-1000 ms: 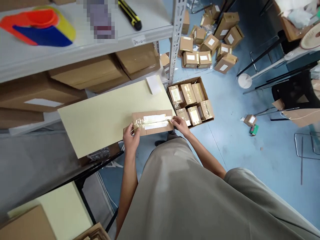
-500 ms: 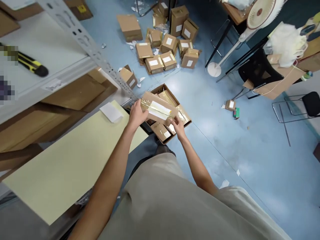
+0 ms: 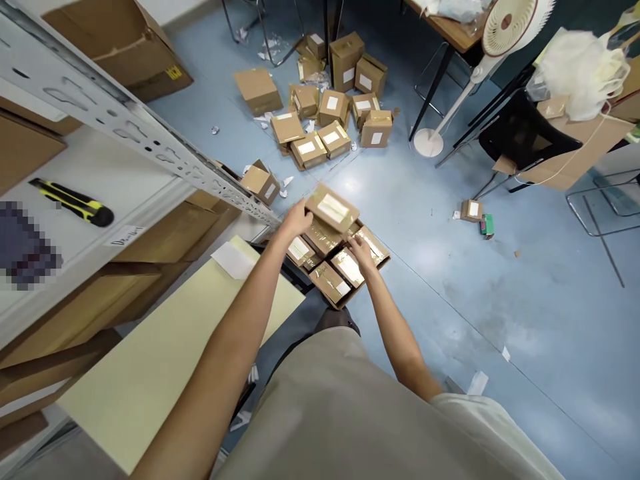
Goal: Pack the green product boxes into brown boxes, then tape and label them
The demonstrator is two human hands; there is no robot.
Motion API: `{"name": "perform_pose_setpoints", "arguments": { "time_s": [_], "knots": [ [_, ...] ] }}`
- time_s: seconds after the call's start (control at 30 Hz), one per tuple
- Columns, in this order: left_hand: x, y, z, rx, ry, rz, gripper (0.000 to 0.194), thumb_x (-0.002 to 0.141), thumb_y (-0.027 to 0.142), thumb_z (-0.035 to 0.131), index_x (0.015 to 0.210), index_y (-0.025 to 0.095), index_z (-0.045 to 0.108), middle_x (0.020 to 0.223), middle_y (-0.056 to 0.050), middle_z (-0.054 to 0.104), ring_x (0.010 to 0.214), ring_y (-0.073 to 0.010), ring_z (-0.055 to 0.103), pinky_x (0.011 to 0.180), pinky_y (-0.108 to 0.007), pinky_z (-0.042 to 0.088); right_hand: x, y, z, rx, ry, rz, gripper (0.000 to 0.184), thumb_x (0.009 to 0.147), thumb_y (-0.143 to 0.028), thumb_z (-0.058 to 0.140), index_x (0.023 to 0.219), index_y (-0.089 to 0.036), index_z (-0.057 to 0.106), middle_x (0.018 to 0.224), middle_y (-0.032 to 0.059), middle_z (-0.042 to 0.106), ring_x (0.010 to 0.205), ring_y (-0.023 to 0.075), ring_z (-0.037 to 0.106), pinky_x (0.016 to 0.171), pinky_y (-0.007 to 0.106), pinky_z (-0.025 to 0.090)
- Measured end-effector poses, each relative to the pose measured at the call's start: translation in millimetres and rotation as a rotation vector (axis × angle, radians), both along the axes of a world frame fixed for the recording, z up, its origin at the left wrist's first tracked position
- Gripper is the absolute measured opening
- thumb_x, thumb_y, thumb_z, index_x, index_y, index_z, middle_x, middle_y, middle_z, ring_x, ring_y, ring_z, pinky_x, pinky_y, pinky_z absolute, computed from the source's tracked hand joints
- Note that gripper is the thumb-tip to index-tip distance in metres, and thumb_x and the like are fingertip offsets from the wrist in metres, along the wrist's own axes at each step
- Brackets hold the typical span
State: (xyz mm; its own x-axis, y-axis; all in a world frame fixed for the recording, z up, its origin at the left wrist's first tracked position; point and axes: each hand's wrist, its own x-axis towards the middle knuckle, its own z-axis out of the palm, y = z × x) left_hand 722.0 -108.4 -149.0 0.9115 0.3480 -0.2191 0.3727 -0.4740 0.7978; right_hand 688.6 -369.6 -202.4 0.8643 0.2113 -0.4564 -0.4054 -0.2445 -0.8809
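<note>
A small taped cardboard box (image 3: 325, 195) with a white label is held tilted above an open carton (image 3: 339, 306). My left hand (image 3: 296, 220) grips its left end, thumb on top. At its near right corner are the curled fingers of my right hand (image 3: 362, 255), partly hidden where they meet the box. Inside the carton, several taped and labelled boxes lie side by side, among them a labelled box (image 3: 349, 265) just below my right hand. The held box covers the carton's far part.
On the left stands a metal shelf rack (image 3: 170, 150) with a yellow-black utility knife (image 3: 75, 200). A pale yellow board (image 3: 185, 347) juts out beside my left arm. Several cardboard boxes (image 3: 333, 107) lie on the blue floor ahead. A white fan (image 3: 429, 142) and black chair (image 3: 530, 130) stand to the right.
The held box has moved slightly away from me and turned, uncovering more of the boxes in the carton. Both hands moved with it. The view has shifted, showing more of the shelf.
</note>
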Motion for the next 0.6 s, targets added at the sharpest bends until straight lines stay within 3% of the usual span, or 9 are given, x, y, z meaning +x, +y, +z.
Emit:
{"name": "perform_pose_setpoints", "arguments": {
  "time_s": [0.1, 0.23, 0.37, 0.47, 0.6],
  "knots": [
    [-74, -8, -5.8, -0.05, 0.101, -0.044, 0.049, 0.085, 0.025, 0.072, 0.133, 0.015, 0.077, 0.145, -0.021, 0.078, 0.147, -0.0405, 0.067, 0.134, -0.054, 0.044, -36, -2, -13.4, 0.002, 0.219, -0.083, 0.057, 0.09, -0.063, 0.075, 0.128, -0.02, 0.077, 0.146, 0.0174, 0.076, 0.14, 0.0306, 0.07, 0.117, 0.047, 0.058],
    [-207, -20, -10.3, -0.159, 0.237, 0.008, 0.044, 0.091, 0.033, 0.062, 0.129, 0.022, 0.082, 0.146, -0.015, 0.079, 0.144, -0.0383, 0.071, 0.13, -0.054, 0.051, -83, 1, -18.1, -0.02, 0.365, 0.041, 0.048, 0.084, -0.062, 0.08, 0.108, -0.02, 0.079, 0.122, 0.0153, 0.083, 0.119, 0.0296, 0.078, 0.106, 0.044, 0.062],
    [-323, -23, -12.1, -0.24, 0.29, 0.194, 0.04, 0.089, 0.045, 0.062, 0.119, 0.028, 0.083, 0.142, -0.011, 0.082, 0.144, -0.0363, 0.072, 0.128, -0.052, 0.054, -108, 19, -14.3, -0.026, 0.386, 0.207, 0.046, 0.076, -0.063, 0.087, 0.095, -0.022, 0.078, 0.103, 0.0103, 0.084, 0.104, 0.0279, 0.08, 0.099, 0.043, 0.063],
    [-384, -20, -11.9, -0.273, 0.264, 0.375, 0.04, 0.087, 0.053, 0.063, 0.115, 0.031, 0.082, 0.137, -0.01, 0.084, 0.14, -0.0356, 0.074, 0.126, -0.052, 0.056, -119, 46, -10.8, -0.027, 0.355, 0.335, 0.048, 0.073, -0.065, 0.087, 0.093, -0.023, 0.077, 0.1, 0.0086, 0.083, 0.103, 0.0285, 0.079, 0.1, 0.043, 0.061],
    [-445, -20, -4.3, -0.264, 0.103, 0.587, 0.046, 0.09, 0.062, 0.062, 0.116, 0.028, 0.081, 0.134, -0.012, 0.085, 0.135, -0.0356, 0.077, 0.124, -0.054, 0.057, -143, 99, 0.0, -0.01, 0.253, 0.546, 0.052, 0.07, -0.07, 0.086, 0.094, -0.024, 0.078, 0.101, 0.0085, 0.083, 0.104, 0.0298, 0.077, 0.101, 0.045, 0.059]
  ]
}}
